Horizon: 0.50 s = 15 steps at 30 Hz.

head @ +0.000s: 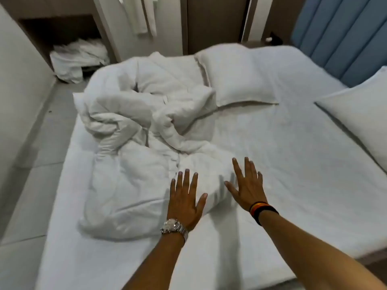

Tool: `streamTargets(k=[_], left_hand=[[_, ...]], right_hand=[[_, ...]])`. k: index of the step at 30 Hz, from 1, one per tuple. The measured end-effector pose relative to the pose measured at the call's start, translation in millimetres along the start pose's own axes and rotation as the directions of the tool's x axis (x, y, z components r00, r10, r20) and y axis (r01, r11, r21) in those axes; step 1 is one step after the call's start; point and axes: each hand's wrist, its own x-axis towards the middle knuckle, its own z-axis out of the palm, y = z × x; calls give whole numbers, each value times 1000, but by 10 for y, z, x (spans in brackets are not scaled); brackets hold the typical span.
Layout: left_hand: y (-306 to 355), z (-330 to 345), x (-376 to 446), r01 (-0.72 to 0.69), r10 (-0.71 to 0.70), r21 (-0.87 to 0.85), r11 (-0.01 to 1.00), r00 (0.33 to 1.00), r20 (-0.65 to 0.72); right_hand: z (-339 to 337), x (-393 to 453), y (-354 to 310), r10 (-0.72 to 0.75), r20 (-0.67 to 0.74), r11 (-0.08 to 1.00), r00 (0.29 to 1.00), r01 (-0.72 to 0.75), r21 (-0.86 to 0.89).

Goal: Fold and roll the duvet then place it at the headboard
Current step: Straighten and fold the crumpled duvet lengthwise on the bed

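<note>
A white duvet (134, 147) lies crumpled in a twisted heap on the left half of the bed (282, 185). My left hand (185, 199), with a silver watch at the wrist, is spread flat over the duvet's near right corner. My right hand (247, 185), with dark bands at the wrist, is spread with fingers apart at the same corner's right edge, over duvet and sheet. Neither hand grips anything. The blue padded headboard (343, 36) runs along the bed's far right side.
Two white pillows lie near the headboard, one in the middle (238, 76), one at the right edge (360, 114). A pile of white linen (77, 59) sits in a wall niche at far left. Grey floor (31, 164) runs along the bed's left side.
</note>
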Motion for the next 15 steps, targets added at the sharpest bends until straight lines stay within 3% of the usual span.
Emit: streamTargets(k=[4, 8, 12, 15], left_hand=[[49, 704, 338, 65, -63, 104, 992, 998, -22], [-119, 1229, 623, 134, -131, 208, 969, 991, -26], [-309, 1415, 629, 203, -203, 220, 954, 979, -27], [-275, 1373, 577, 228, -233, 183, 956, 972, 5]], right_hand=[[490, 441, 444, -7, 89, 994, 996, -3, 107], [899, 891, 624, -87, 77, 973, 993, 68, 222], [1146, 1057, 550, -88, 4, 931, 996, 81, 355], [1107, 1015, 458, -36, 28, 903, 999, 21, 428]])
